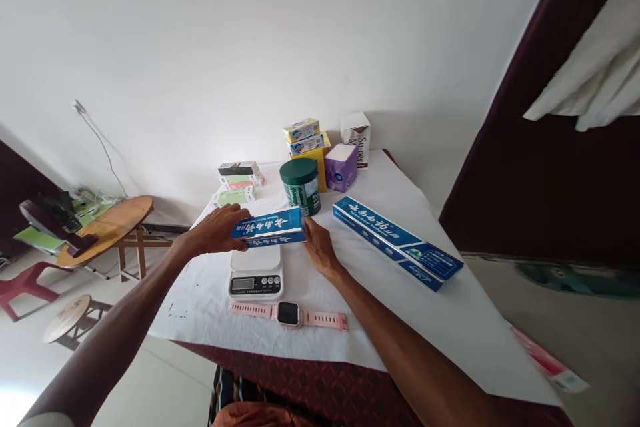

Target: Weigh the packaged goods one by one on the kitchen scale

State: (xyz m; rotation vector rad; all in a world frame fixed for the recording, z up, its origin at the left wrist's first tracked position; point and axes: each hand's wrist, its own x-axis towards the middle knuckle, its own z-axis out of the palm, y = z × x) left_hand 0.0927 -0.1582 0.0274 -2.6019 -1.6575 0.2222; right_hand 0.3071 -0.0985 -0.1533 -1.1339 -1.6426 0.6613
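A blue toothpaste box [273, 225] is held level between my two hands, above a white kitchen scale [256, 277]. My left hand [220, 228] grips its left end, fingers over the top. At the right end, my right hand [319, 247] has its fingers closed against the box's edge. The box hides part of the scale's platform. Just in front of the scale lies a pink smartwatch [289, 313], its strap spread flat. To the right of my right hand, a longer blue box [395, 240] rests slantwise on the white cloth.
Behind the held box stand a green-lidded canister [300, 187], a purple box [342, 168], stacked soap boxes [305, 137] and a white carton [356, 140]. Several small boxes [237, 181] sit at the back left. A round wooden table [110, 227] and a stool [67, 317] are on the left.
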